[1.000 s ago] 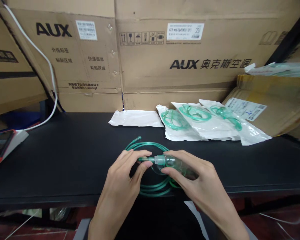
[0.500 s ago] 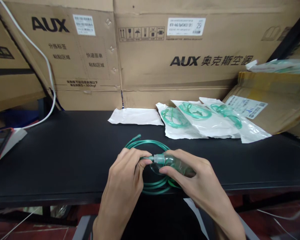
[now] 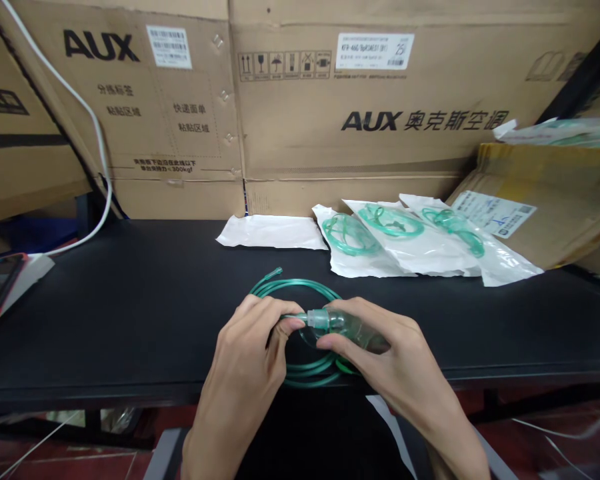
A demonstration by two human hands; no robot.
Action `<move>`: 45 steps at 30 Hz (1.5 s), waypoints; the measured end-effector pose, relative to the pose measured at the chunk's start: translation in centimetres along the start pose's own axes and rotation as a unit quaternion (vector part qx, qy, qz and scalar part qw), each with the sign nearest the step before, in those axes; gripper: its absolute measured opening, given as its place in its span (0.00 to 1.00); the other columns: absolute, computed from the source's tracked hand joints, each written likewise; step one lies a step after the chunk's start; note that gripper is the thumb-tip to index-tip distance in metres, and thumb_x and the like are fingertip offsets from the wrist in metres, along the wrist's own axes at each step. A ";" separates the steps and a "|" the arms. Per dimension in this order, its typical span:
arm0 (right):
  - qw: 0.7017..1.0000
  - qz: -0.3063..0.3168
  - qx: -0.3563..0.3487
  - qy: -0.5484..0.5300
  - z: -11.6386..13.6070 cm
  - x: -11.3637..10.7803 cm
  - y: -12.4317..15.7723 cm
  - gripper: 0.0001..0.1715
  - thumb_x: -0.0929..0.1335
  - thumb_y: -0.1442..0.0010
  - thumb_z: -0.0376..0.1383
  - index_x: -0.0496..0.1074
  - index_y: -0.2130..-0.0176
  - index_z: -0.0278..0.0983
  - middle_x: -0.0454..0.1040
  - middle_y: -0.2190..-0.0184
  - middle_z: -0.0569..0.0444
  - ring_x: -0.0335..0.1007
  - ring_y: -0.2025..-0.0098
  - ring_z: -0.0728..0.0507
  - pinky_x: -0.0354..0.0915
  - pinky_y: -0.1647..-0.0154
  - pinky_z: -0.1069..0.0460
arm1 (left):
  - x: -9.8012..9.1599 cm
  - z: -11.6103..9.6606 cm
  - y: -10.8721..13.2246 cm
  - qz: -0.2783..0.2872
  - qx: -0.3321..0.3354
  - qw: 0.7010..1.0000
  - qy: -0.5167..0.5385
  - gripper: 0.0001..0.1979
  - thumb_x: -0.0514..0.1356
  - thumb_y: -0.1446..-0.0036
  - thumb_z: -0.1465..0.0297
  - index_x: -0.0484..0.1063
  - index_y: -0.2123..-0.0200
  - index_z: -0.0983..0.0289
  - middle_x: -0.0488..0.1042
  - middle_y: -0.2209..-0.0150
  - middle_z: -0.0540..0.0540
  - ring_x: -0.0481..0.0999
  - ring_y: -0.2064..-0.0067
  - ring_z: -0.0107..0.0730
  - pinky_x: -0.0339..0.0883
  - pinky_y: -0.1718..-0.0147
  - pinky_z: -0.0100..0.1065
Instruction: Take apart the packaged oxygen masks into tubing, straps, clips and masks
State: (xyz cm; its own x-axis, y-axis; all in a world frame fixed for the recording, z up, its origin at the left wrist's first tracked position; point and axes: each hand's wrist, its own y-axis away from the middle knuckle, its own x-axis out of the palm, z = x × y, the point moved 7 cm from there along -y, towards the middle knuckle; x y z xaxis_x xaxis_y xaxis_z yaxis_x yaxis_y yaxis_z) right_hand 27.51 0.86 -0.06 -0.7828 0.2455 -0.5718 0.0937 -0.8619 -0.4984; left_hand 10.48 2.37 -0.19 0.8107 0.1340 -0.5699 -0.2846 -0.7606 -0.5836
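Note:
My left hand (image 3: 257, 357) pinches the end of a green tube between thumb and fingertips. That end meets the pale green connector (image 3: 319, 319) of a clear oxygen mask (image 3: 353, 328). My right hand (image 3: 387, 353) is closed around the mask's body, thumb in front and fingers behind, covering much of it. Coiled green tubing (image 3: 305, 285) lies on the black table behind and below both hands, its loose end fitting (image 3: 273, 273) pointing up and right. A bit of bright green strap (image 3: 347, 367) shows under my right thumb.
Several sealed pouches with green tubing (image 3: 393, 220) lie at the back right, beside a white packet (image 3: 273, 231). A cardboard box (image 3: 545, 193) stands behind them. Large cartons (image 3: 290, 147) form the back wall. A phone (image 3: 0, 283) and white cable (image 3: 103, 160) are at left.
Both hands keep nearly the same place and grip on the tube and mask. The view has shifted very slightly.

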 end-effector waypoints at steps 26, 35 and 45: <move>0.998 -0.009 -0.028 -0.057 0.4 -0.6 -0.2 0.16 0.79 0.43 0.38 0.78 0.54 0.43 0.80 0.58 0.57 0.78 0.58 0.45 0.70 0.56 0.53 | -0.2 0.6 -0.2 0.041 -0.030 0.998 0.047 0.07 0.59 0.29 0.72 0.75 0.60 0.56 0.78 0.61 0.46 0.73 0.57 0.33 0.63 0.57 0.35; 0.999 0.019 0.017 -0.047 -0.2 -0.1 -0.5 0.15 0.79 0.43 0.42 0.80 0.57 0.41 0.80 0.63 0.57 0.77 0.63 0.44 0.68 0.60 0.52 | 0.0 0.5 -0.6 0.034 -0.024 0.998 0.036 0.08 0.59 0.30 0.75 0.73 0.61 0.58 0.77 0.61 0.46 0.72 0.57 0.33 0.62 0.55 0.34; 0.999 0.006 0.046 -0.026 -0.7 -0.7 -0.3 0.12 0.76 0.39 0.45 0.81 0.57 0.43 0.83 0.61 0.57 0.78 0.60 0.42 0.68 0.59 0.51 | -0.2 0.4 -0.3 0.022 -0.025 0.997 0.065 0.08 0.61 0.30 0.74 0.76 0.58 0.53 0.79 0.58 0.42 0.74 0.55 0.28 0.63 0.54 0.29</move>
State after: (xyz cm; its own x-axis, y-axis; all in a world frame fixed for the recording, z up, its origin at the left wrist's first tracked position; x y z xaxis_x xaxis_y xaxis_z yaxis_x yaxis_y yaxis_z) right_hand 28.48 1.25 0.04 -0.8131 0.2142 -0.5413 0.0476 -0.9023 -0.4285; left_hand 10.16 2.81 -0.13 0.8587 0.0187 -0.5121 -0.2980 -0.7947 -0.5288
